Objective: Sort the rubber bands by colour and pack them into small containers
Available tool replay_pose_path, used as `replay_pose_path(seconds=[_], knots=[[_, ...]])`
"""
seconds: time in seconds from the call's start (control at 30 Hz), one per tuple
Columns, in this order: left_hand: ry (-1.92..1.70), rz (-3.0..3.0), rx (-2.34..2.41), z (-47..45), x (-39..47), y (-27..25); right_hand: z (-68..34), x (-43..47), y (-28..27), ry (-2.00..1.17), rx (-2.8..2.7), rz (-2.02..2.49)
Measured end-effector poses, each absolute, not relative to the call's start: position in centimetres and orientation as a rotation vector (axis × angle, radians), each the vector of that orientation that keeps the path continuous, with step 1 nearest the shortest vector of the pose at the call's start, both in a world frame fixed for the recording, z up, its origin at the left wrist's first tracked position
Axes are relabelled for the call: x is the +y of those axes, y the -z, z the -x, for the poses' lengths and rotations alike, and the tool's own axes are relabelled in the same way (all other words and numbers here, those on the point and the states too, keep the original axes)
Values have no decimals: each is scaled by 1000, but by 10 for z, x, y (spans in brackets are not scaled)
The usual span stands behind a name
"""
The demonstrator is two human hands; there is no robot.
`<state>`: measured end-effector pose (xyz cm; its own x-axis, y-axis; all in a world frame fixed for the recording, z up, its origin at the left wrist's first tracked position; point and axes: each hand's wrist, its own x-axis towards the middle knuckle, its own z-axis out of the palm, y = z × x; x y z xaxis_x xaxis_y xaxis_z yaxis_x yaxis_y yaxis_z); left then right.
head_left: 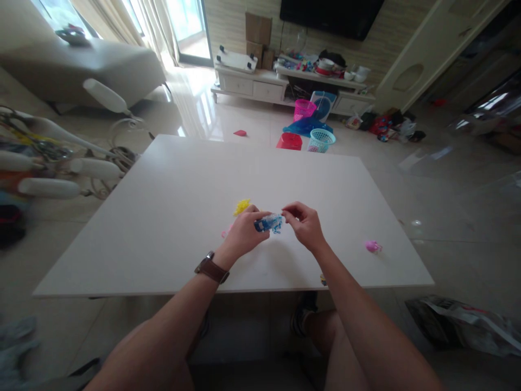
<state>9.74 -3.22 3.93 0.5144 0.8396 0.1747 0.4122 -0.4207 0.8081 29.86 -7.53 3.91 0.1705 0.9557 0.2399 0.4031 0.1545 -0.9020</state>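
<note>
My left hand (243, 232) is closed around a small blue and clear plastic piece (265, 223). Thin blue loops (277, 225) hang from its right end. Just right of that end, my right hand (304, 224) is pinched, thumb against fingertip; whatever it grips is too small to make out. A clump of thin yellow strands (242, 206) lies on the white table beyond my left hand. Something pink (224, 233) shows partly from behind that hand. To the right lies a pink-purple toy-like item (373, 246). A tiny dark and yellow item (323, 279) sits near the front edge, beside my right forearm.
The white table (183, 179) spans the space before me, its front edge close to my legs. Beyond it on the floor are a red stool or bucket (290, 141), a light-blue basket (321, 139) and a pink basket (303, 109). A lamp with white shades (105, 95) stands at left.
</note>
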Motion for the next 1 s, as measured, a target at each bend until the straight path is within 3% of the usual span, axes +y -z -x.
replay_pose_path(seconds=[0.2, 0.43, 1.0], knots=[[-1015, -1802, 1049, -93, -30, -47, -312, -63, 0, -651, -1572, 1851], [-946, -1937, 1029, -90, -32, -45, -299, -58, 44, -571, -1942, 2011], [-782, -2039, 1058, -87, -31, -41, -317, -56, 36, -614, -1708, 1925]])
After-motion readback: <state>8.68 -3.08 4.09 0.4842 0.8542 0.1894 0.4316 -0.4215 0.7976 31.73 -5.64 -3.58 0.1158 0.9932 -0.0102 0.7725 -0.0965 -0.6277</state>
